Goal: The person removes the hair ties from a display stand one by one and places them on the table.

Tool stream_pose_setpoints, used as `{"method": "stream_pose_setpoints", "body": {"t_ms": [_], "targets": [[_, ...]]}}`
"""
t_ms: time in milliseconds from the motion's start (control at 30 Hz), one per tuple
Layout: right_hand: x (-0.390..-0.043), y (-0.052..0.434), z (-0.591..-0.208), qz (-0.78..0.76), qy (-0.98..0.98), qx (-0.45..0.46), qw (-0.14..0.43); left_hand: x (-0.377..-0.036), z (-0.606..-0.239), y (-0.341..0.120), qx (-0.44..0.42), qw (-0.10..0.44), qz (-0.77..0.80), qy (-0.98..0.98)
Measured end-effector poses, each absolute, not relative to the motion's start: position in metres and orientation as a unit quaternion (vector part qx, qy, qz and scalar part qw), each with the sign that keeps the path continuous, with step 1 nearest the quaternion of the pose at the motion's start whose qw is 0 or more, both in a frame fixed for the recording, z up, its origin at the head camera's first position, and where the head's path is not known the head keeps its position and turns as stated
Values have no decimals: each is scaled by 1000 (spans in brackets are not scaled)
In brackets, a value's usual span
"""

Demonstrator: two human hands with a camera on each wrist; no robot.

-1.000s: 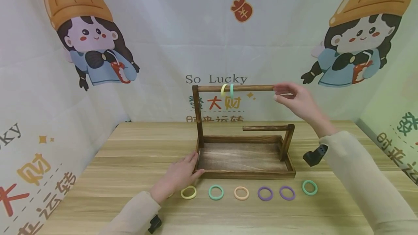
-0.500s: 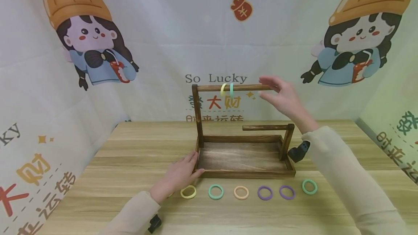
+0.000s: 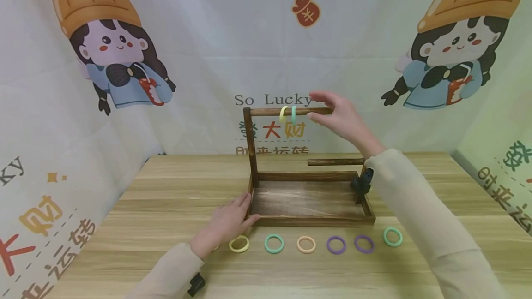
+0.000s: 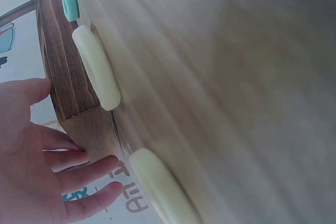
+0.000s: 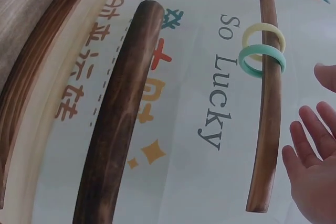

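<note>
A dark wooden rack has a tray base (image 3: 311, 221), a long upper bar (image 3: 266, 112) and a shorter lower bar (image 3: 332, 162). On the upper bar hang a pale yellow ring (image 3: 283, 114) and a mint green ring (image 3: 293, 114). My right hand (image 3: 342, 116) is at the bar's free end, thumb and fingers spread and holding nothing, fingertips just right of the green ring. With fingers extended, my left hand (image 3: 226, 223) rests against the tray's left end. Its thumb lies at the front corner, as the left wrist view shows beside the tray wall (image 4: 68, 66).
In front of the tray lies a row of rings: yellow (image 3: 238, 244), green (image 3: 274, 243), peach (image 3: 306, 244), two purple (image 3: 336, 245), and another green (image 3: 392, 237). A further pale ring (image 4: 163, 187) is mostly hidden by my left hand in the head view. A printed cloth backdrop stands behind.
My right hand has moved left along the upper bar, from its free end toward the hanging rings. The left hand, the rack and the rings have stayed put.
</note>
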State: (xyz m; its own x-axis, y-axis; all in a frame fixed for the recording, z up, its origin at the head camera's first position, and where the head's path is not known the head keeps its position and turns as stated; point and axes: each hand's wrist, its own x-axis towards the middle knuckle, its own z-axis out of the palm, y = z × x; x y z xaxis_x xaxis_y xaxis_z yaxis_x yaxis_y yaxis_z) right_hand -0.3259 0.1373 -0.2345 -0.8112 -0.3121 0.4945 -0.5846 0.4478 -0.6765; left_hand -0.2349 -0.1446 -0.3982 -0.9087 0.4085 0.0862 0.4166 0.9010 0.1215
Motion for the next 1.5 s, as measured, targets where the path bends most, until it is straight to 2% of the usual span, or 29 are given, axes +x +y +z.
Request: {"method": "stream_pose_setpoints", "body": {"t_ms": [567,1167,1500], "targets": [[-345,115,-224,402,-865,281,104,-235,-399,-144,-207,22,-66,-976],[-348,106,-226,399,-882,247,39,-234,-399,-143,-214,37,-68,-974],[-348,100,-229,340,-909,234,55,-234,-399,-144,-213,35,-70,-974]]}}
